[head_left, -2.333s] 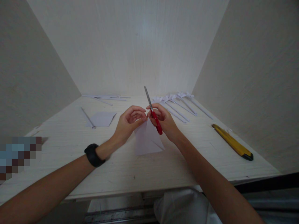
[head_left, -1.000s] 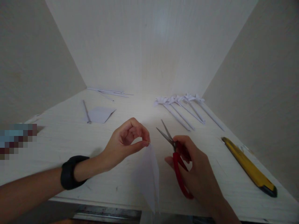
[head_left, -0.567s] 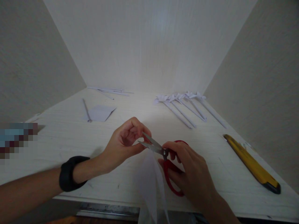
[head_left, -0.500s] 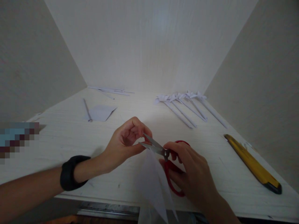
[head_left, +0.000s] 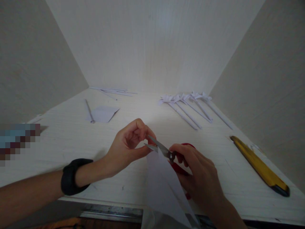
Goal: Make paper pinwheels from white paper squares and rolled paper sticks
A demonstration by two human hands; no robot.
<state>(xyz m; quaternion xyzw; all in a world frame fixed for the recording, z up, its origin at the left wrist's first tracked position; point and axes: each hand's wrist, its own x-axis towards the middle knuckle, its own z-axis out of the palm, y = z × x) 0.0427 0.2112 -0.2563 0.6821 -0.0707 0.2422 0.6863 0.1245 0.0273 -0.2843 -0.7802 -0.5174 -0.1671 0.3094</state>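
Between thumb and fingers, my left hand (head_left: 133, 140) pinches the top corner of a white sheet of paper (head_left: 162, 187), which hangs down past the table's front edge. A dark band circles the left wrist. My right hand (head_left: 197, 175) is wrapped round the red handles of a pair of scissors (head_left: 164, 151). The scissor blades are parted a little and point left, at the paper's top and close to my left fingertips. Part of the handles is hidden behind the paper and my fingers.
Paper pinwheels (head_left: 186, 101) on rolled sticks lie at the back right. Thin paper sticks (head_left: 114, 91) rest at the back left, with a paper piece (head_left: 105, 114) and a rolled stick (head_left: 89, 111) nearer. A yellow utility knife (head_left: 259, 165) lies on the right. Walls enclose the table.
The hanging paper has swung right and shows more of its face, covering part of the scissor handles. The scissors and my right hand have shifted slightly right; the blades are a little closer together.
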